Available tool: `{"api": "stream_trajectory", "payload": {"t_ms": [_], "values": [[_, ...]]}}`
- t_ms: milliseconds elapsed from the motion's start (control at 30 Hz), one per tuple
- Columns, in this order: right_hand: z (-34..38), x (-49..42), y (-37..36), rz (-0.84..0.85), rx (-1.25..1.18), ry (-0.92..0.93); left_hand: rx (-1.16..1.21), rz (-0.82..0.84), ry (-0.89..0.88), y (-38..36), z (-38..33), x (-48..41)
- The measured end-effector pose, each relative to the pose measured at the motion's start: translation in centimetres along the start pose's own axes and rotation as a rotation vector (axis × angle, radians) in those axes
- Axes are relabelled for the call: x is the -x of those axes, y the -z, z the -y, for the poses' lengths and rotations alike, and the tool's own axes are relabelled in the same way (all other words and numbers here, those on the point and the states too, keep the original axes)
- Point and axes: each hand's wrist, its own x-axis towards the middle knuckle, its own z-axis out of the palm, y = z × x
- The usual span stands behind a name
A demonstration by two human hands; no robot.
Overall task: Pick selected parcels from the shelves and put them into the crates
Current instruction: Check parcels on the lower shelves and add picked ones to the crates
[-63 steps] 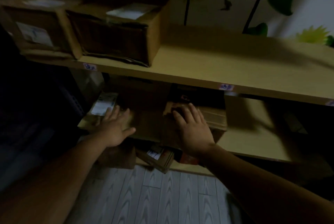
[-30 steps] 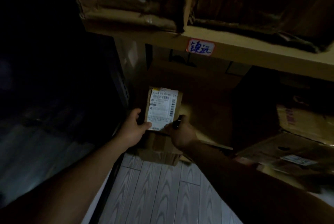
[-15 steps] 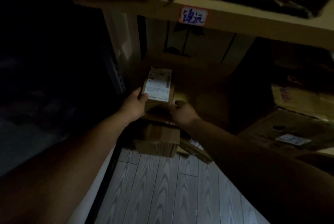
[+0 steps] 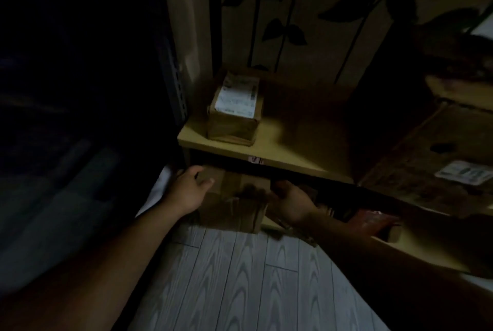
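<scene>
A small cardboard parcel [image 4: 234,114] with a white label on top stands alone at the left end of the middle shelf [image 4: 290,154]. Below it, a larger plain cardboard box [image 4: 232,208] juts out from the lower shelf. My left hand [image 4: 189,189] rests against that box's upper left corner, fingers spread and thumb over the top. My right hand [image 4: 290,202] is at the box's right edge with its fingers curled. The dim light hides whether it grips the box.
A big flat carton [image 4: 437,159] with a white label lies at the right on the middle shelf. A reddish packet [image 4: 373,220] sits on the lower shelf beside my right arm. A metal shelf post [image 4: 176,82] stands at the left. Grey wood-look floor [image 4: 240,277] lies below.
Both hands let go of the small labelled parcel, which now stands on the middle shelf. They dropped down to the larger box on the lower shelf.
</scene>
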Motion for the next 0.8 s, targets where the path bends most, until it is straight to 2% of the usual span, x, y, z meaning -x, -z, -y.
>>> {"api": "stream_trajectory", "payload": {"t_ms": [67,167,333,467,633,800], "values": [[-1.8,-1.5,-1.8,-0.056,-0.073,0.033,0.043,-0.031,-0.01,-2.1,1.2,-0.8],[-4.0,-4.0,-4.4,-0.117,-0.191,0.07,0.252,-0.057,-0.007,-4.8,2.4,-2.0],[-6.5,-7.0,-7.1,-0.152,-0.313,0.079,0.401,-0.16,0.014,-7.4,4.6,-4.3],[-7.2,-7.9,-7.7,-0.161,-0.402,0.083,0.529,-0.177,0.005,-8.4,5.7,-5.0],[-7.6,-6.4,-7.5,-0.081,-0.524,0.061,0.558,-0.163,0.042,-8.3,6.8,-3.3],[-8.3,-3.7,-8.8,0.034,-0.484,0.05,0.558,-0.107,0.094,-7.8,9.7,-0.7]]}}
